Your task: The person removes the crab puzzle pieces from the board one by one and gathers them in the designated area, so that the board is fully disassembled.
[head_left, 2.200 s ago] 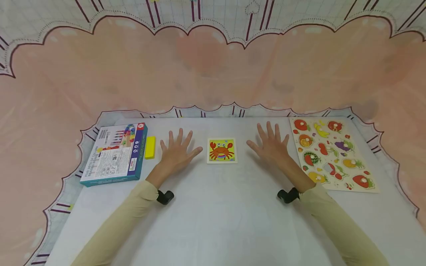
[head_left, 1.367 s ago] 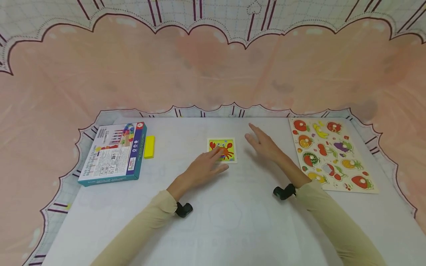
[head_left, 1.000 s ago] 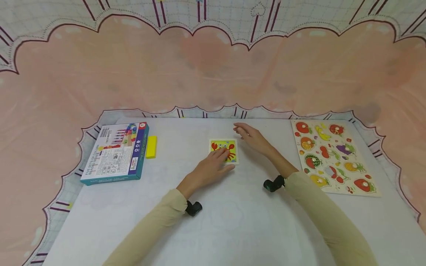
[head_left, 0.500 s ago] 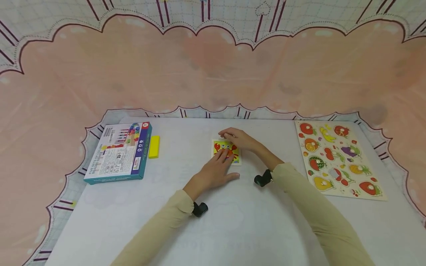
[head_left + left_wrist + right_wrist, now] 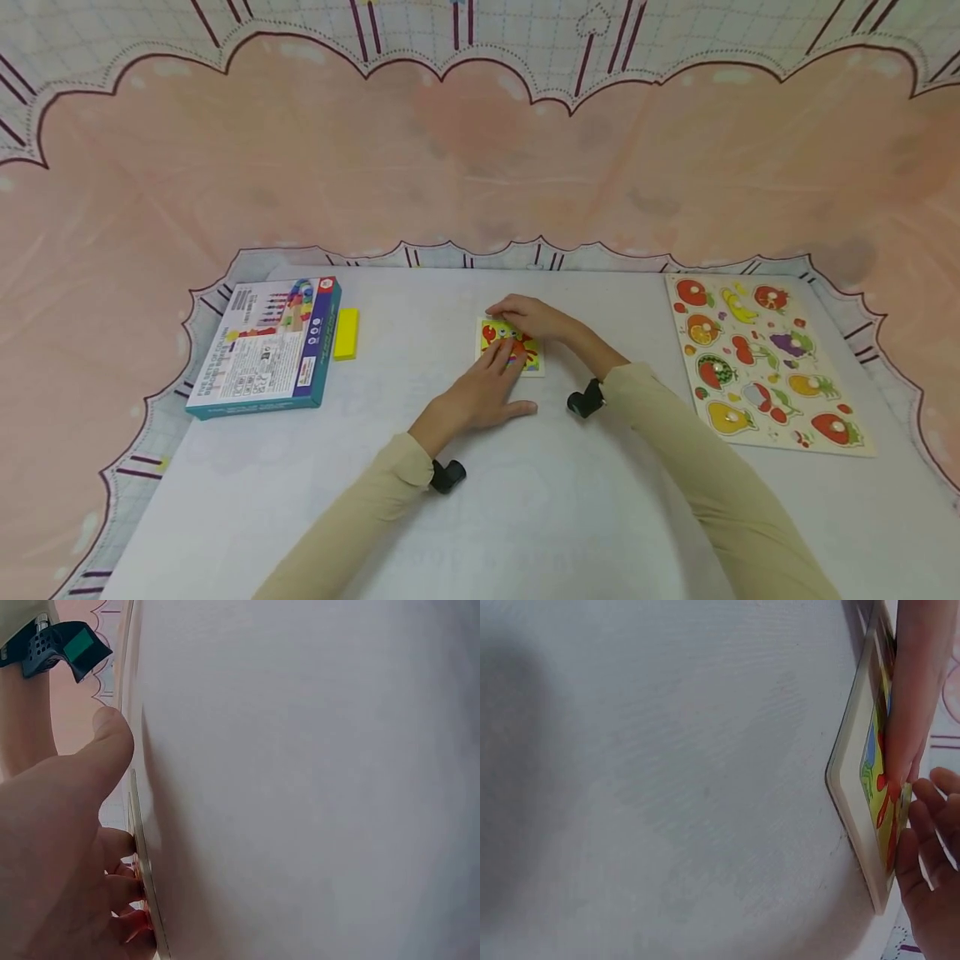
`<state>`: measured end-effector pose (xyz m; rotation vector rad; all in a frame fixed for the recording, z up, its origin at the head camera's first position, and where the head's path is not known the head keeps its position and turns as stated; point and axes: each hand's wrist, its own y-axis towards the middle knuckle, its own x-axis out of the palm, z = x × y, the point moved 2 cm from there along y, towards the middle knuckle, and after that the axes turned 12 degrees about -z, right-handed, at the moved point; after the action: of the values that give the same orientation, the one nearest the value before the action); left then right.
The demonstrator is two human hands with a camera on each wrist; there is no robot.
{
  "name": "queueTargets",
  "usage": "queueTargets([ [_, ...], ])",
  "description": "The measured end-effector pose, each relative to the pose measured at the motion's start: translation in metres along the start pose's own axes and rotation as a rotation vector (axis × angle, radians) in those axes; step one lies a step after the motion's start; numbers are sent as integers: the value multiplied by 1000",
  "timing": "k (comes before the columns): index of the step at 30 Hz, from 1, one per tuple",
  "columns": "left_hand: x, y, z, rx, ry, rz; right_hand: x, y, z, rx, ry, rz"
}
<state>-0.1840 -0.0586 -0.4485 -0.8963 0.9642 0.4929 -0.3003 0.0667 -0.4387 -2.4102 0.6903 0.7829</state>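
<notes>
The crab tile (image 5: 532, 355) lies on the counter (image 5: 547, 500) under the left hand (image 5: 483, 398), whose extended fingers rest on the picture, apparently to steady it. The right hand (image 5: 536, 318) cups over the tile's far edge, fingers loosely bent with gaps and nothing seen between them, probably as a guard or guide; whether its tips touch cannot be told. The tile's pale rim frames the picture; whether that lifts out is unclear. Left of the left hand, the box (image 5: 258, 346) looks closed, its contents hidden, with the block (image 5: 347, 335) just beside it. Right of the right hand, the fruit board (image 5: 815, 448) bears knobbed fruits (image 5: 770, 297), seemingly seated in matching slots.
</notes>
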Motion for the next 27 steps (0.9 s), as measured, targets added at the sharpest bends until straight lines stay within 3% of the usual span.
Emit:
queueTargets([
  [11,-1,-2,2,6,3,2,0,6,-3,76,-6,-23],
  [18,-1,0,3,7,70,1,-1,5,-6,87,-15,-45],
  [27,-8,2,2,19,200,129,-2,13,-7,47,-130,-70],
])
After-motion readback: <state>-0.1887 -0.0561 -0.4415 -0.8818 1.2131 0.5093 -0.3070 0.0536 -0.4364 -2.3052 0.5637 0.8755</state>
